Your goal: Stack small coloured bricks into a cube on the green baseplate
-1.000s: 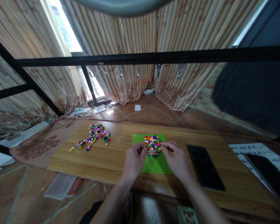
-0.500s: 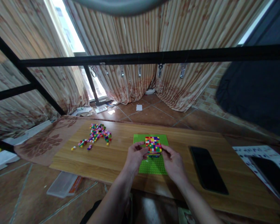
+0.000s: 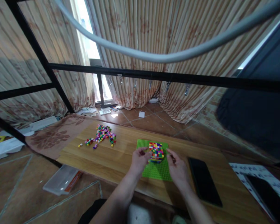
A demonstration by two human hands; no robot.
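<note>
A block built of small multicoloured bricks [image 3: 156,150] stands on a green studded baseplate [image 3: 154,173]. Beside its left face is my left hand [image 3: 140,160], with thumb and forefinger apart; the thumb tip is at the block's near left edge, and whether it touches I cannot tell. My right hand [image 3: 178,168] is to the right of the block with a gap between them. Its fingers are loosely bent and apart, and nothing shows in them.
Loose coloured bricks [image 3: 104,133] lie in a heap on the left of the wooden table [image 3: 121,155]. A black phone [image 3: 204,180] rests at the right, near a printed sheet [image 3: 252,170]. A clear plastic box [image 3: 60,180] is on the floor. A pale curved bar [image 3: 140,55] crosses overhead.
My right hand has come away from the block's right side, leaving a gap. My left hand stays by the left side. The camera view has tilted and shifted.
</note>
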